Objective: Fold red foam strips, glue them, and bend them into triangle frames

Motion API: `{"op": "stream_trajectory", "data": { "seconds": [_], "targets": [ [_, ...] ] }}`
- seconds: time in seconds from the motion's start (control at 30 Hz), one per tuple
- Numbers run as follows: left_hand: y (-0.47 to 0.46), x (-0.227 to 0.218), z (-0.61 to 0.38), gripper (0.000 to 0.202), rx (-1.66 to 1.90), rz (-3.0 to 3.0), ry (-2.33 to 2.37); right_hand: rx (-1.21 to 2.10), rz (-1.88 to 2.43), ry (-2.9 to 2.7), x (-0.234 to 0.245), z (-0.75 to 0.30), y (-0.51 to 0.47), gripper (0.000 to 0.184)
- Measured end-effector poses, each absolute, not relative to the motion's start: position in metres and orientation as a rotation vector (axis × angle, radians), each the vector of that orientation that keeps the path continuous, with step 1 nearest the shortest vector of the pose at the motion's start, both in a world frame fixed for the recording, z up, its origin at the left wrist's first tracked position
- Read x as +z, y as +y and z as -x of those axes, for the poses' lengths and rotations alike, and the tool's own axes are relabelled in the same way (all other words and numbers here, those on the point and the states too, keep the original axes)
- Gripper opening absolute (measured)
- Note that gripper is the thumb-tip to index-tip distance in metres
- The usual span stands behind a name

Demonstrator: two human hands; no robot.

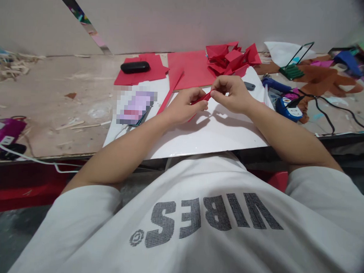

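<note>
My left hand and my right hand come close together above a white board. Between them is a narrow piece of red paper; the left fingers are closed around its lower part. My right thumb and forefinger pinch its upper end. Part of the paper is hidden behind the fingers. Left of my left hand, a long red strip lies slanted on the board. Beyond the hands is a flat red sheet, with a pile of folded red paper pieces at its right.
At the left lie a phone with a blurred screen and a black case on red paper. A blue glue gun, a blue and white device and black cables are at the right. Wood scraps litter the far left.
</note>
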State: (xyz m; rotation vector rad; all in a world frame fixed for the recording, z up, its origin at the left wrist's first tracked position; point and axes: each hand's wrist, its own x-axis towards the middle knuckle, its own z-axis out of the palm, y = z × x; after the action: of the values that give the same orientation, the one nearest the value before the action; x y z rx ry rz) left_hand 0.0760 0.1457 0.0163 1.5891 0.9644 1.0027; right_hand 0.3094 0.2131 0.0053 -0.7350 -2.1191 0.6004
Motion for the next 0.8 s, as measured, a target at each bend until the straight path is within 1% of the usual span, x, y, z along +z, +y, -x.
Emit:
{"op": "stream_trajectory", "data": {
  "seconds": [0.07, 0.17, 0.27, 0.53, 0.8],
  "targets": [
    [0.145, 0.018, -0.076, 0.017, 0.959, -1.595, 0.955, 0.683, 0.754, -2.072, 0.007, -0.305, 0.21, 0.055],
    [0.144, 0.021, -0.074, 0.026, 0.895, -1.513, 0.953, 0.83, 0.772, -1.957, 0.013, -0.299, 0.202, 0.068],
    [0.145, 0.022, -0.074, 0.028, 0.945, -1.387, 0.938, 0.937, 0.786, -1.857, 0.02, -0.296, 0.196, 0.075],
    [0.144, 0.027, -0.07, 0.032, 1.024, -1.179, 0.858, 0.97, 0.752, -1.823, 0.018, -0.292, 0.194, 0.08],
    [0.155, 0.017, -0.062, 0.035, 1.044, -1.15, 0.807, 0.959, 0.718, -1.874, 0.011, -0.292, 0.199, 0.08]
  ]
}}
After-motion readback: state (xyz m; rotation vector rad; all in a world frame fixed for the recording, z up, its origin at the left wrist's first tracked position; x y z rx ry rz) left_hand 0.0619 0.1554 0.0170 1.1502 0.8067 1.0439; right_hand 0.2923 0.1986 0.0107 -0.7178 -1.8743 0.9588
